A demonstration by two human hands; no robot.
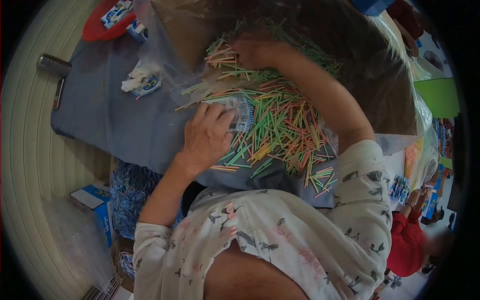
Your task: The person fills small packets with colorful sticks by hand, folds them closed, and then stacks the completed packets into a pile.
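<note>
My left hand (206, 131) has its fingers curled over a clear plastic packet (242, 114) with blue and white print, close to the table surface. Against the packet's right side lies a loose pile of thin pink, green and yellow sticks (285, 127). Farther up, my right hand (252, 50) reaches among more sticks (220, 54) at the mouth of a large clear plastic bag (172, 25). Motion blur and the plastic hide its fingers, so I cannot make out whether it grips any sticks.
On the grey-covered table (100, 120) lie a crumpled white glove (141, 77) and printed packets. A red basin (97, 25) stands at the far left, near a metal flask (54, 65). Lower left are a blue box (102, 207) and a netted bundle (132, 195). A person in red (406, 245) is at right.
</note>
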